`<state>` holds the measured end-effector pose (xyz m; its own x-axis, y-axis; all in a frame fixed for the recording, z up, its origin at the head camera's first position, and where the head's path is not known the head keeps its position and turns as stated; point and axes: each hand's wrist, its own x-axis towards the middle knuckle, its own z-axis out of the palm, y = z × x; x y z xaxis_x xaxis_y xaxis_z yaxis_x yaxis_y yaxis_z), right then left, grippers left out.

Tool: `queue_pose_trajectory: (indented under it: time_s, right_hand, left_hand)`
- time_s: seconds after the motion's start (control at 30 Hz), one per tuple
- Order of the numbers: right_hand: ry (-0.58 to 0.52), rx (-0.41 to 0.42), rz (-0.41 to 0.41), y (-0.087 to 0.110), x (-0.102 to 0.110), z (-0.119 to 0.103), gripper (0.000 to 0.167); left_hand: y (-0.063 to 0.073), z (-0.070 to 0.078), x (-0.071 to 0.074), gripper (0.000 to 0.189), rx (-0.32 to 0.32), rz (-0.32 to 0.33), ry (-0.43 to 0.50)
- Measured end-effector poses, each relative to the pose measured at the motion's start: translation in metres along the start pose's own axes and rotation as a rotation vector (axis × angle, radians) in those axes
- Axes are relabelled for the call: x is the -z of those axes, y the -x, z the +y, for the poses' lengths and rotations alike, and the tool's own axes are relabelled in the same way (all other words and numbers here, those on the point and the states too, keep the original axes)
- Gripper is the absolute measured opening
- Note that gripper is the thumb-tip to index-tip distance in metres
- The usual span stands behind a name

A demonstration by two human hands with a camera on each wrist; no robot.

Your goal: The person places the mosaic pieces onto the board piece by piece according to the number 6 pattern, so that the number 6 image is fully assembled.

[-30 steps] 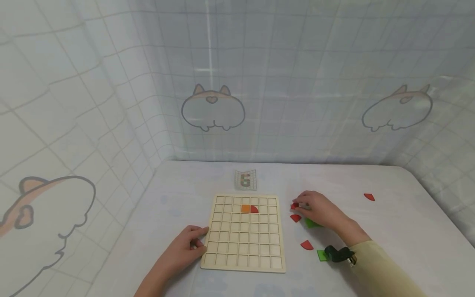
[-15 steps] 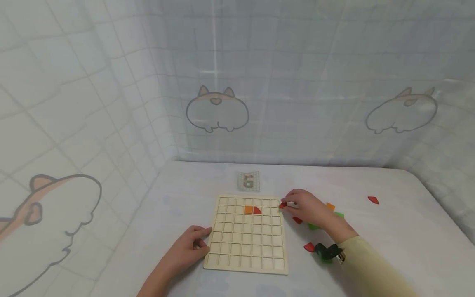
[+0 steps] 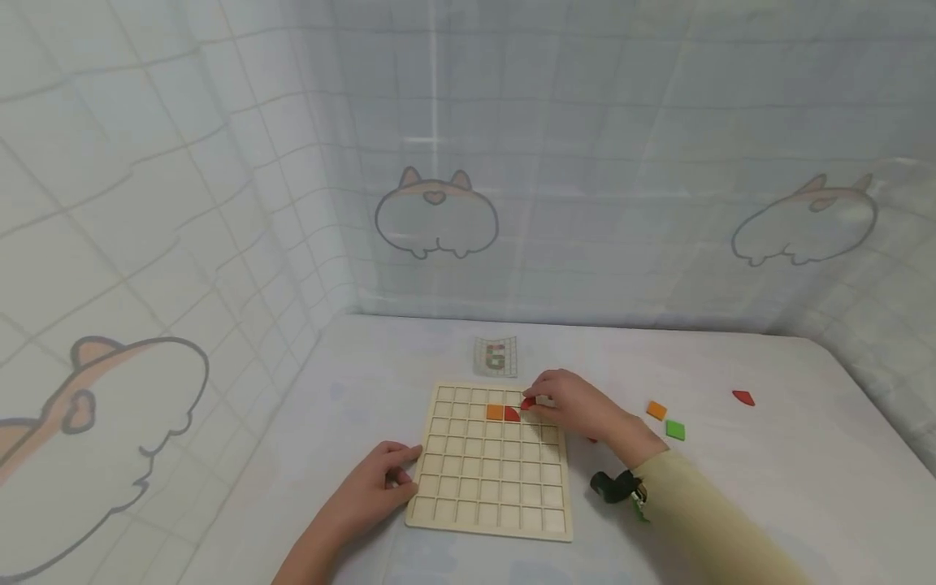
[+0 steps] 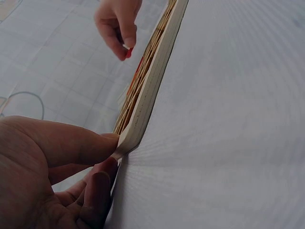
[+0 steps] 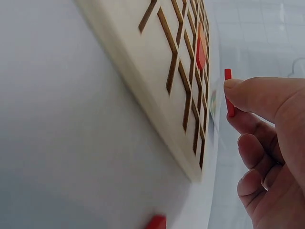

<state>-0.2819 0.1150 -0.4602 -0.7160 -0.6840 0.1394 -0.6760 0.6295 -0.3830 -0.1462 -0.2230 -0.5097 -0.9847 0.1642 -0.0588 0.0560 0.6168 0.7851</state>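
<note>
The pale wooden grid board [image 3: 475, 531] lies flat, with an orange square tile [image 3: 495, 412] and a red quarter-circle tile [image 3: 511, 414] side by side in one upper row. My left hand [image 3: 369, 491] touches the board's left edge with thumb and fingertips, fingers loosely bent. Over the board's upper right part, my right hand [image 3: 578, 402] pinches another red tile [image 5: 228, 93] between thumb and finger. That tile stands on edge, above the board's surface, in the right wrist view. Its full outline is hidden by the fingers.
Behind the board lies a small pattern card [image 3: 496, 357]. To the right are a loose orange tile [image 3: 656, 410], a green tile [image 3: 675, 430] and a red tile [image 3: 743, 397]. The right forearm covers other tiles. Patterned curtains enclose the table's back and sides.
My right hand has moved left from the loose tiles to above the board, carrying the red tile. The left hand stays at the board's edge. The head view has shifted slightly.
</note>
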Motion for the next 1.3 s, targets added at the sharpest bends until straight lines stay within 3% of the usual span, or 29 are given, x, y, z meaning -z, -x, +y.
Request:
queue_pose_trajectory:
  time_s: [0.57, 1.3]
  right_hand:
    - [0.051, 0.156, -0.056, -0.042, -0.016, -0.030, 0.019]
    - [0.046, 0.159, -0.143, -0.054, -0.031, -0.038, 0.011]
  left_hand:
    - [0.001, 0.002, -0.001, 0.054, -0.025, 0.002, -0.004]
    - [0.001, 0.003, -0.004, 0.053, -0.035, -0.012, -0.014]
